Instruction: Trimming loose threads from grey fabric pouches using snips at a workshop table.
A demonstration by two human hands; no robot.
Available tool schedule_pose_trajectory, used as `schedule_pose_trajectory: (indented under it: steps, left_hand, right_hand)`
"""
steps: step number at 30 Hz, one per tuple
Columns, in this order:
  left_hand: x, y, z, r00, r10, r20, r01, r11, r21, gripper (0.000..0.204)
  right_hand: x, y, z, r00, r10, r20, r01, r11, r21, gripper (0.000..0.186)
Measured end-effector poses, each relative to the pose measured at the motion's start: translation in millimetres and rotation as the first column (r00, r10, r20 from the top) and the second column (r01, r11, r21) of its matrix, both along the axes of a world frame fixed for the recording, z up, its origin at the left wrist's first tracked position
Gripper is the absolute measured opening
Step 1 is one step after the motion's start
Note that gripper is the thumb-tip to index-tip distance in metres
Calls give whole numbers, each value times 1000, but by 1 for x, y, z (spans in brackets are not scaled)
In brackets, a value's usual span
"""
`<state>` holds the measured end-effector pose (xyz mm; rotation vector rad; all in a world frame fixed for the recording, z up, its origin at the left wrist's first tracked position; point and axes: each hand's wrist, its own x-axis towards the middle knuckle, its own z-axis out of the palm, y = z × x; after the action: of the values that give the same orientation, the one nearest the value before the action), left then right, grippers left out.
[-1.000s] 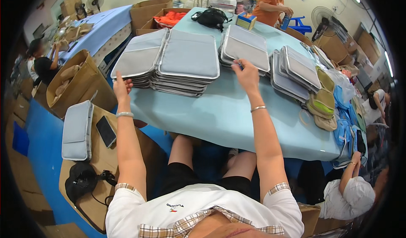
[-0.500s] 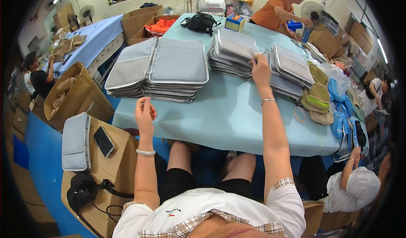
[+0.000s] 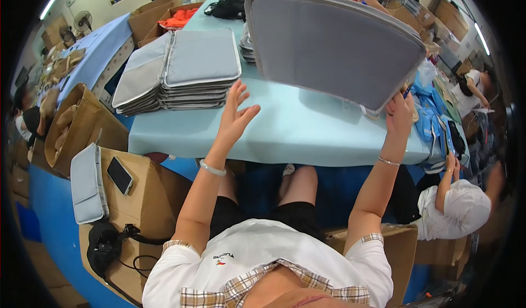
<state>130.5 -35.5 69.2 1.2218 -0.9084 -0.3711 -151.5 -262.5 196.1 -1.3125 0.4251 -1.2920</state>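
My right hand (image 3: 400,113) grips the lower right corner of a grey padded sleeve (image 3: 334,45), which looks like a laptop sleeve with light piping. The sleeve is tilted up above the table and hides much of what lies behind it. A small dark blue tip shows beside my right fingers; I cannot make out what it is. My left hand (image 3: 236,113) is raised with its fingers apart, holding nothing. Just beyond it, two adjoining stacks of similar grey sleeves (image 3: 203,59) lie on the table (image 3: 263,130). The edge of another stack (image 3: 246,45) peeks out behind the lifted sleeve.
On my left, a cardboard box (image 3: 148,185) carries a phone (image 3: 120,175), a grey sleeve (image 3: 87,185) and a black cap-like item (image 3: 104,248). Blue bags (image 3: 430,111) lie at the table's right edge. A co-worker in a white cap (image 3: 460,209) sits close by on the right.
My right hand has moved right and now holds a sleeve lifted off the table, where before it touched the right-hand stack. My left hand has risen, moved right and opened its fingers.
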Motion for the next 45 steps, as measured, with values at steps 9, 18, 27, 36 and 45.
schedule_pose_trajectory:
  steps: [9,18,27,36,45]
  left_hand:
    - [-23,5,-1,975,-208,-76,203,977,-65,35]
    - [-8,35,-39,985,121,123,-170,796,581,35]
    - [-42,27,-20,756,106,646,-355,896,268,39]
    - [-104,-32,-28,532,-218,818,134,976,173,22]
    - [-95,-40,-26,779,-412,472,265,899,347,8]
  right_hand:
    - [-45,34,-79,998,70,7,-69,953,294,4]
    - [-15,31,-191,888,36,-458,118,945,304,18]
    - [-28,65,-158,720,-241,-651,266,962,-62,33]
    - [-55,112,-157,773,-215,-597,152,976,-155,39]
    - [-38,136,-148,772,-129,-622,92,991,-92,28]
